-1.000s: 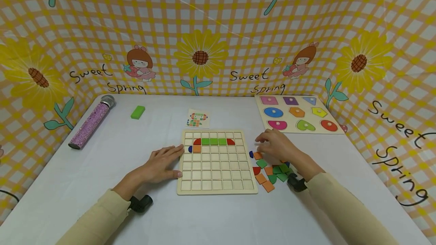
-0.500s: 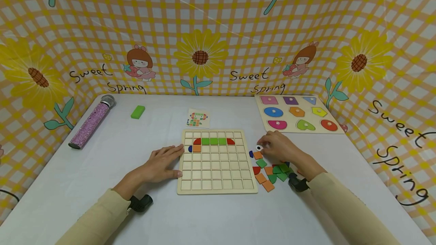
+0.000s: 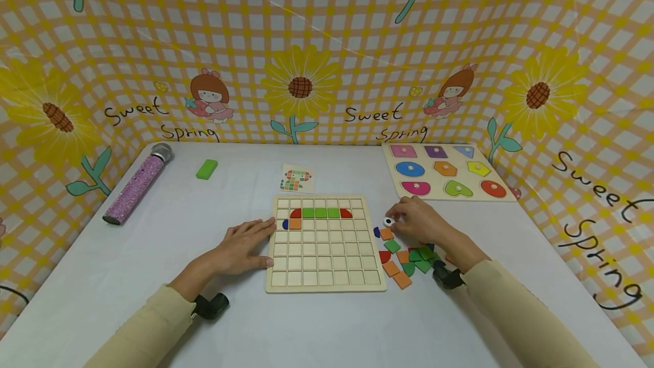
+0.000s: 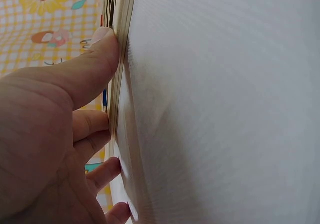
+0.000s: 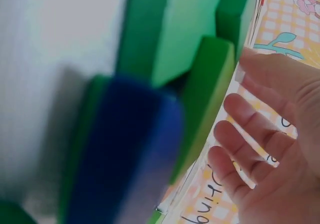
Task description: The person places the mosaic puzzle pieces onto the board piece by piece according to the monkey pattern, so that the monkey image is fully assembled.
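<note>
A wooden grid board (image 3: 332, 250) lies flat in the middle of the head view. Its second row holds a red quarter-round at each end of several green squares (image 3: 321, 213); below sit a blue half-round (image 3: 285, 224) and an orange square (image 3: 294, 224). My left hand (image 3: 240, 247) rests along the board's left edge, thumb and fingertips touching it, as the left wrist view also shows. Right of the board, my right hand (image 3: 421, 221) pinches a white eye piece with a black dot (image 3: 388, 221) between thumb and forefinger, close over the loose pieces.
Loose green tiles (image 3: 392, 245), orange tiles (image 3: 402, 280) and a dark blue half-round (image 3: 377, 232) lie right of the board. Behind it are a pattern card (image 3: 298, 179), a green block (image 3: 206, 168), a pink microphone (image 3: 135, 186) and a shape puzzle (image 3: 434, 189).
My right hand has shifted slightly down and right and its fingertips have closed on the white eye piece, which now shows. My left hand and the board stay put.
</note>
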`<state>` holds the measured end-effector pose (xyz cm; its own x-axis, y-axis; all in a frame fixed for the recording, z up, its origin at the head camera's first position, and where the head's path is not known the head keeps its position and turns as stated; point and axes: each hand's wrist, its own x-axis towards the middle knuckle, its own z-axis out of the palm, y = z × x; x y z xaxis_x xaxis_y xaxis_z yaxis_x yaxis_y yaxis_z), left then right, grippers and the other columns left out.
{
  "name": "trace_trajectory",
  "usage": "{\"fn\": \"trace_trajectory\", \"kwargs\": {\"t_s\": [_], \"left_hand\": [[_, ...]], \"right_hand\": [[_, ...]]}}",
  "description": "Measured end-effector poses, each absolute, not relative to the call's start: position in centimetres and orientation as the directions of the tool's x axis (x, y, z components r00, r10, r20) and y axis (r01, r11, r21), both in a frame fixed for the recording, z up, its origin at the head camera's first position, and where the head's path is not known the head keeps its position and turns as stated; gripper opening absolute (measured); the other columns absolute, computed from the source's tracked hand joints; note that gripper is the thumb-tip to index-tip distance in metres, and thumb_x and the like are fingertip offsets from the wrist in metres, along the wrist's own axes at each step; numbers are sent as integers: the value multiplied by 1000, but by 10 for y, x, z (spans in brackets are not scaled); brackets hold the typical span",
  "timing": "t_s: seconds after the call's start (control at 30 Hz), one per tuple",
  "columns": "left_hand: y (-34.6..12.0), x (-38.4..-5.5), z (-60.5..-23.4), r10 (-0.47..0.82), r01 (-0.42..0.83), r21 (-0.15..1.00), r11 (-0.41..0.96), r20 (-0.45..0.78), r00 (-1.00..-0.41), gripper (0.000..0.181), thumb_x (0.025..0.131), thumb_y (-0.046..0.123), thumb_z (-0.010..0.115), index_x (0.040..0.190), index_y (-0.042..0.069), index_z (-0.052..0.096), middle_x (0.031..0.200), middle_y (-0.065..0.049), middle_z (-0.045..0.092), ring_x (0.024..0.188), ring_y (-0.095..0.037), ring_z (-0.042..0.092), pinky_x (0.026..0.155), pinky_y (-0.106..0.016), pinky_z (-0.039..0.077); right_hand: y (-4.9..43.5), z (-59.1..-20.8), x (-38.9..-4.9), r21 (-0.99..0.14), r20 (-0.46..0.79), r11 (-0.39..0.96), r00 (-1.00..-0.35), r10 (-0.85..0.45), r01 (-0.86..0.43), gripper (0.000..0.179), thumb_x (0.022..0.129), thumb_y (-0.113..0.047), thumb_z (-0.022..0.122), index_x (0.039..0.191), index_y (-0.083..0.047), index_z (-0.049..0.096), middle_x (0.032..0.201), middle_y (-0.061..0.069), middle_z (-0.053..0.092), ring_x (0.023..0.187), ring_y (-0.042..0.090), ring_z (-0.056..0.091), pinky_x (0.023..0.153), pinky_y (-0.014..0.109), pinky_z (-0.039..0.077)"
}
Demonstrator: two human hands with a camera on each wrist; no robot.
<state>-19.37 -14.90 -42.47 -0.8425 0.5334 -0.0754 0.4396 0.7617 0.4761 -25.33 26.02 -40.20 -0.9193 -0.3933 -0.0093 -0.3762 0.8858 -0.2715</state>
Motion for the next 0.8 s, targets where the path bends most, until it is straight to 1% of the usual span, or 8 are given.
{"fn": "trace_trajectory", "kwargs": {"t_s": [0.07, 0.27, 0.4, 0.5, 0.67, 0.8], "left_hand": [[-149, -194, -425, 534, 440, 476, 762, -77, -842, 76, 87, 39, 64, 148, 8, 30, 158, -8, 24, 142, -37, 22, 105, -60, 21], [-150, -194, -425, 534, 439, 475, 763, -79, -842, 77, 87, 40, 64, 148, 8, 30, 158, -8, 24, 142, -37, 22, 105, -60, 20], [-150, -194, -426, 529, 434, 476, 765, -79, -845, 77, 87, 41, 64, 148, 8, 30, 157, -8, 24, 142, -37, 22, 105, -60, 20], [-150, -195, -427, 527, 432, 478, 765, -77, -847, 77, 87, 41, 64, 148, 8, 30, 157, -8, 24, 142, -36, 22, 105, -60, 20], [-149, -195, -427, 526, 432, 478, 765, -78, -847, 77, 87, 41, 64, 148, 9, 30, 157, -8, 24, 142, -37, 22, 105, -61, 20], [-149, -194, -427, 527, 434, 475, 765, -76, -846, 77, 87, 41, 64, 148, 9, 30, 157, -8, 24, 142, -37, 22, 105, -61, 20]], "right_hand": [[259, -400, -252, -277, 1, 885, -921, -389, -374, 25, 81, -22, 73, 104, -14, 72, 97, 3, 63, 94, 19, 50, 80, 34, 44], [242, -389, -247, -347, 22, 853, -913, -408, -389, 27, 82, -25, 73, 107, -14, 72, 100, 2, 63, 101, 21, 51, 85, 39, 46], [224, -383, -242, -356, 22, 834, -896, -443, -421, 27, 84, -24, 71, 109, -15, 71, 102, 1, 61, 102, 19, 49, 86, 38, 47], [209, -379, -240, -354, 34, 814, -876, -481, -461, 26, 85, -25, 70, 109, -16, 71, 102, 0, 61, 101, 18, 48, 84, 36, 47], [188, -377, -239, -348, 79, 763, -828, -556, -545, 24, 84, -23, 71, 107, -15, 71, 100, 3, 62, 97, 22, 50, 79, 34, 44], [171, -375, -241, -343, 84, 746, -810, -581, -571, 24, 84, -22, 71, 106, -13, 72, 100, 5, 64, 96, 21, 50, 81, 34, 43]]}}
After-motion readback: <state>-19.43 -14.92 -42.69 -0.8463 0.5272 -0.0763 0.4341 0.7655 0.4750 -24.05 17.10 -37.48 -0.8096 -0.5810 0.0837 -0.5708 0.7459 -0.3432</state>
